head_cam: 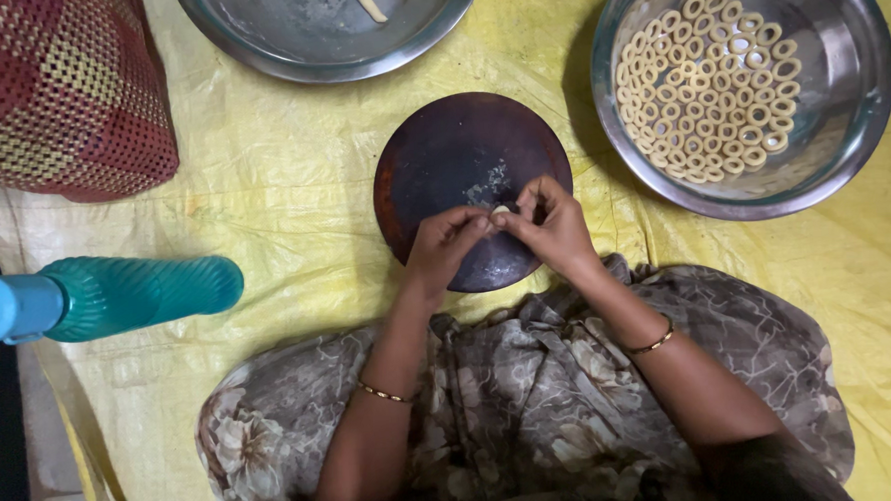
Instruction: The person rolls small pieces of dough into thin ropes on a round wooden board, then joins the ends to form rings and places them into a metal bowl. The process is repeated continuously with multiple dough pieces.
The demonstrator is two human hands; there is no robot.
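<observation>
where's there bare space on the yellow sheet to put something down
Bare yellow sheet lies between the dark round board, the teal bottle and the red woven bag. Crowded: the left hand and right hand over the board, with the ring-filled steel bowl close beside.

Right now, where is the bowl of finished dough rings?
In the head view, the steel bowl of dough rings sits at upper right on the yellow sheet, beside the round board.

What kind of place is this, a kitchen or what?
Probably a home floor set up for making snacks: a yellow sheet spread as the work surface, a round board before the seated person, and a steel bowl of dough rings.
</observation>
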